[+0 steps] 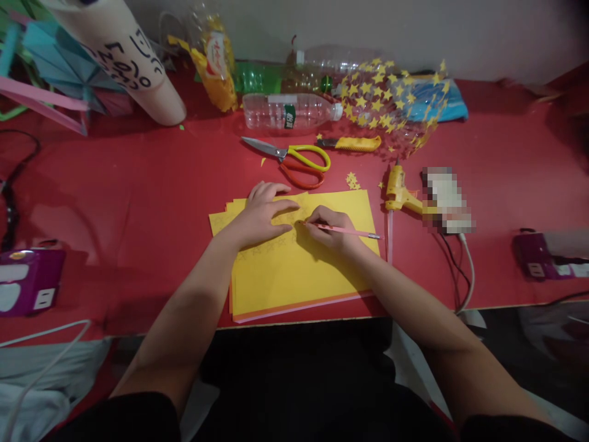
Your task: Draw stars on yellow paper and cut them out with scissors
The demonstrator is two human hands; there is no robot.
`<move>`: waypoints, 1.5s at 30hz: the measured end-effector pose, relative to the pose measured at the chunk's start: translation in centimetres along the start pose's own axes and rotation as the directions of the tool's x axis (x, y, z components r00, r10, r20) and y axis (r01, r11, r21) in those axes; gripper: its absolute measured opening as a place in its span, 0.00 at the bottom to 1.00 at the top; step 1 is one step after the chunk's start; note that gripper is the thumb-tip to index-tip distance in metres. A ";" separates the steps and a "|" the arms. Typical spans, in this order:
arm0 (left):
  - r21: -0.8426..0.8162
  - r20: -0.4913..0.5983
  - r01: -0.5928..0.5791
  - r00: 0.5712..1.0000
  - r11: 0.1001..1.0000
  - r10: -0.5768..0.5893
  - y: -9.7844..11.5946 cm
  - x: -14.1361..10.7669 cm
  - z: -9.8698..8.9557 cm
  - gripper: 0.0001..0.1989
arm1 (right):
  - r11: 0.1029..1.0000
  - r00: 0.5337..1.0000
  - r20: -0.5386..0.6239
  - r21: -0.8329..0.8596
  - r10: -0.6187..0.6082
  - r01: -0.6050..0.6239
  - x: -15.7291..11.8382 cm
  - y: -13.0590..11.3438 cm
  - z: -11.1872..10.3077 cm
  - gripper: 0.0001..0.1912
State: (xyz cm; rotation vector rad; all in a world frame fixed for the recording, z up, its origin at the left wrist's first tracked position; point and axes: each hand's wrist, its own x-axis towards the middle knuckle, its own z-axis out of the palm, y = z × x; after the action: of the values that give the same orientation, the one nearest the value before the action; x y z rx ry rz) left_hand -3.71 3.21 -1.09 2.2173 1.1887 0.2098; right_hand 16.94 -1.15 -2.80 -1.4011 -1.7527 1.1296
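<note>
A stack of yellow paper (pixel 294 279) lies on the red table in front of me, with orange and pink sheets showing at its lower edge. Faint pencil outlines, apparently stars, run in rows across its upper left part. My left hand (pixel 269 218) rests on the paper with its fingers spread. In my right hand (pixel 334 227) is a pink pencil (pixel 354 231), its eraser end pointing right and its tip close to the sheet near my left fingertips. Beyond the paper lie scissors (pixel 294 156) with yellow and red handles, and a small pile of cut yellow stars (pixel 353 181).
A yellow glue gun (pixel 396 190) and a blurred device (pixel 448 199) with a cable lie right of the paper. Behind are a yellow cutter (pixel 354 143), a clear bottle (pixel 294 113), a star-covered clear ball (pixel 391 101) and a white roll (pixel 133 61). Purple power strips (pixel 34 279) sit at the sides.
</note>
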 end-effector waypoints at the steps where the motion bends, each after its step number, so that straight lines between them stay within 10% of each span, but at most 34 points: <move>1: 0.002 0.001 0.001 1.000 1.000 -0.001 0.0 0.0 0.0 0.20 | 1.000 1.000 -0.005 0.005 0.011 -0.011 -0.1 -0.1 0.0 0.09; 45: -0.012 -0.007 -0.006 1.000 1.000 0.006 -0.1 0.0 -0.1 0.19 | 0.994 0.992 -0.089 -0.060 0.087 -0.093 -0.4 -0.4 -0.1 0.05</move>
State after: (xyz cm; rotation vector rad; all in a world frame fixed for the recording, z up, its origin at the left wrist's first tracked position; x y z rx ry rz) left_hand -3.77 3.25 -1.08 2.2114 1.1816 0.2274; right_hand 16.99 -1.58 -2.42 -1.5582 -1.6932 1.0510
